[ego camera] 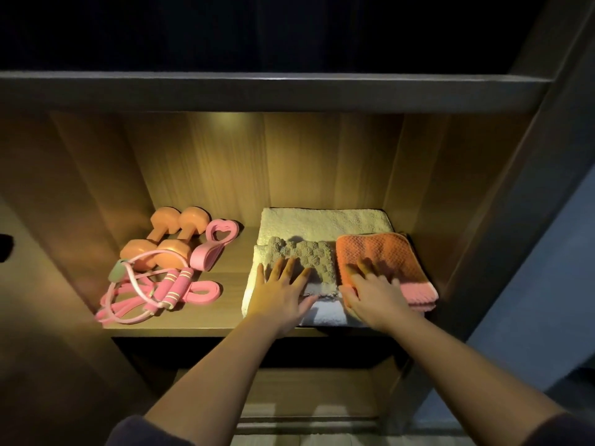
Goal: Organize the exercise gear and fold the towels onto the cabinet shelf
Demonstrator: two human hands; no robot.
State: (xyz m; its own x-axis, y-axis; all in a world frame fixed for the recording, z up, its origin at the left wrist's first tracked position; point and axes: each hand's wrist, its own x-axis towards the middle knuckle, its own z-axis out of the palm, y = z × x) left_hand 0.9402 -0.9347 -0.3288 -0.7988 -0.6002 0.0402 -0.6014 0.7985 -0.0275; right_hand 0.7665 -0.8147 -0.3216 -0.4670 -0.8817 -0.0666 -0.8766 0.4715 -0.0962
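On the lit cabinet shelf [225, 304] a folded white towel [322, 222] lies at the right. A folded grey knobbly towel [306, 252] and a folded orange towel [380, 252] with a pink hem sit side by side on top of it. My left hand [283, 288] lies flat, fingers straight, on the grey towel's front part. My right hand [373, 291] presses flat on the orange towel's front left corner. At the left sit two orange dumbbells [167, 236], a pink heart-shaped band [215, 243], a pink skipping rope [167, 284] and pink resistance tubes [128, 300].
A darker shelf board [273, 91] runs overhead, and the wooden side walls [80, 204] close in the compartment. Below the shelf's front edge there is a lower compartment [309, 397]. A dark cabinet frame [531, 188] stands at the right.
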